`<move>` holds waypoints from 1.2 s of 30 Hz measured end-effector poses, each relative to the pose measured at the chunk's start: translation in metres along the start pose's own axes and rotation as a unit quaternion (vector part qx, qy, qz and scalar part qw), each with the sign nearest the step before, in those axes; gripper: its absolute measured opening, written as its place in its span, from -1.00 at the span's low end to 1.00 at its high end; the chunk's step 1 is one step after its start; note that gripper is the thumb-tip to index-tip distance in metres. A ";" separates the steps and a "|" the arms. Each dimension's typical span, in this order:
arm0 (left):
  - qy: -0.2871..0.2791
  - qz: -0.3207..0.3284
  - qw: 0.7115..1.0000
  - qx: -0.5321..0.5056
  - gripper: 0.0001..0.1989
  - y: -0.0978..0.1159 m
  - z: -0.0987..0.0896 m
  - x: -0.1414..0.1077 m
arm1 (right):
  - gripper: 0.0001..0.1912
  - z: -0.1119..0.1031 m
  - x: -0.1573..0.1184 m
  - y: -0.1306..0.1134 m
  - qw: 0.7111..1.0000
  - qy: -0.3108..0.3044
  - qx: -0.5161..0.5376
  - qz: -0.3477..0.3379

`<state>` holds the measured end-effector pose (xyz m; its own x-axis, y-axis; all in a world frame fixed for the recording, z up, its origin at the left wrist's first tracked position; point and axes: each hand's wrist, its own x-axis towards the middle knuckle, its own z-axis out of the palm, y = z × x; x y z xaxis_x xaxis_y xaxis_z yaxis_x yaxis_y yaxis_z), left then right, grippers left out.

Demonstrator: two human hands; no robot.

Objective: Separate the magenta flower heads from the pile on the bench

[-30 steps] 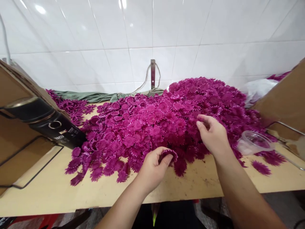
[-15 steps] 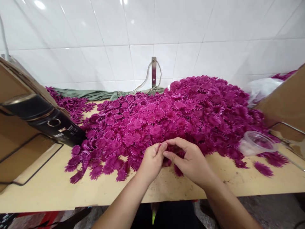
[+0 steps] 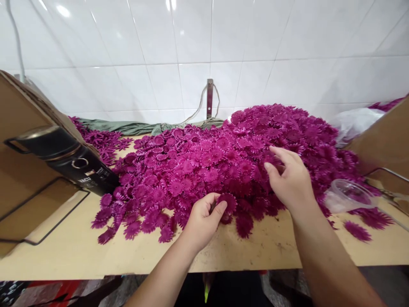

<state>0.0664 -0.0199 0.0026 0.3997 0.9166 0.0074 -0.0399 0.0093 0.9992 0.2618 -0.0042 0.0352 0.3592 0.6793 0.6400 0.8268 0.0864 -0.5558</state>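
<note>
A large heap of magenta artificial flower heads (image 3: pixel 204 157) spreads across the middle of the table. At its front edge my left hand (image 3: pixel 206 217) pinches a flower head (image 3: pixel 228 204) between thumb and fingers. My right hand (image 3: pixel 289 177) is farther right, over the heap's right half. Its thumb and forefinger are apart, and I see nothing between them. The other fingers of that hand are partly hidden.
A black bottle (image 3: pixel 73 157) leans by a cardboard box (image 3: pixel 19 128) at left. To the right are a clear plastic cup (image 3: pixel 348 196), a loose flower head (image 3: pixel 358 230) and another cardboard piece (image 3: pixel 383 140). Green cloth (image 3: pixel 121 126) lies along the tiled wall (image 3: pixel 179 38).
My right hand has left my left hand, moving right and up over the heap, and its fingers have spread. The left hand stays near the front edge, its flower head now showing.
</note>
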 end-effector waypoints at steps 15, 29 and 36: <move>0.051 -0.002 0.998 0.040 -0.55 -0.007 0.003 0.014 | -0.93 0.006 -0.055 -0.042 0.935 -0.283 0.213 0.022; 0.038 -0.028 0.999 -0.023 -0.81 0.001 0.003 0.006 | -0.73 0.008 -0.005 0.013 0.995 -0.021 0.085 0.057; 0.069 -0.021 0.997 0.012 -0.68 -0.004 0.007 0.017 | -0.80 -0.006 -0.022 -0.018 0.992 -0.056 0.028 -0.107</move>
<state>0.0798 -0.0073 -0.0014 0.2702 0.9620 -0.0383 -0.0026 0.0406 0.9992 0.2418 -0.0254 0.0338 0.1252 0.7168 0.6859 0.8527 0.2756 -0.4437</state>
